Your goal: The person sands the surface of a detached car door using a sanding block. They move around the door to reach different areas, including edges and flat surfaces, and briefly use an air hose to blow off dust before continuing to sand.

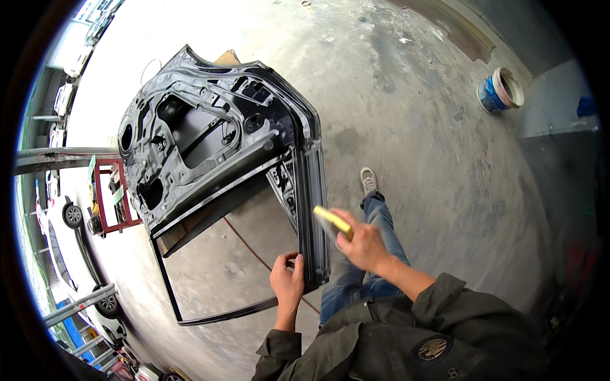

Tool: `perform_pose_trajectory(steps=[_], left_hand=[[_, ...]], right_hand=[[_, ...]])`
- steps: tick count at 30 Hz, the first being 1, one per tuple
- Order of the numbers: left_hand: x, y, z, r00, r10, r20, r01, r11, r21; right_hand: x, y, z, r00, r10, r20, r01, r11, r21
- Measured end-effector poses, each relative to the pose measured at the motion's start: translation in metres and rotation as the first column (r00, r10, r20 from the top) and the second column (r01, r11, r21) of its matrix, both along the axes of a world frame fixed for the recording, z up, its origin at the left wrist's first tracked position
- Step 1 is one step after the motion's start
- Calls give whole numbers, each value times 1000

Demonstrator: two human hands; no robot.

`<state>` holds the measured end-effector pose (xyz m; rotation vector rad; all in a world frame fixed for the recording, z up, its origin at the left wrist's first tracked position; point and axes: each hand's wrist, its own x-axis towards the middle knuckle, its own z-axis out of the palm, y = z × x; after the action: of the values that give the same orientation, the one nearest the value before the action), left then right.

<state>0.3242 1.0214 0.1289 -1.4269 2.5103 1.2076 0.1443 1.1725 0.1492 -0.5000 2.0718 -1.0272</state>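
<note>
Head view shows hands (288, 277) (368, 246), door (219, 171), oval jacket emblem (433, 348).

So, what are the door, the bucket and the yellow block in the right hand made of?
Door: most likely painted metal, glossy black and grey, judging by bright glints on its pressed ridges.
Bucket: probably plastic, dull blue and whitish, judging by its thick pale rim.
Yellow block: perhaps foam, seemingly matte; blur leaves it open.
</note>
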Motion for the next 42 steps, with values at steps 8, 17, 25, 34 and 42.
perform_pose_trajectory(steps=[8, 17, 25, 34, 42], left_hand=[[-121, -38, -64, 988, -100, 115, 130, 949, -288], [-158, -50, -85, 992, 123, -28, -126, 979, -158], [-153, -52, -90, 946, 321, -54, -322, 947, -11], [-139, -54, -91, 879, 473, -49, -434, 840, 327], [-137, -56, -95, 869, 493, -48, -436, 808, 397]], right_hand=[[-185, -106, -122, 752, 83, -654, -169, 983, -69], [-137, -112, -142, 510, 408, -757, -509, 853, 117], [-193, -118, -154, 502, 402, -766, -605, 796, 22], [-133, -86, -126, 593, 398, -700, -472, 876, 99], [-219, -122, -188, 790, 148, -595, -226, 972, -57]])
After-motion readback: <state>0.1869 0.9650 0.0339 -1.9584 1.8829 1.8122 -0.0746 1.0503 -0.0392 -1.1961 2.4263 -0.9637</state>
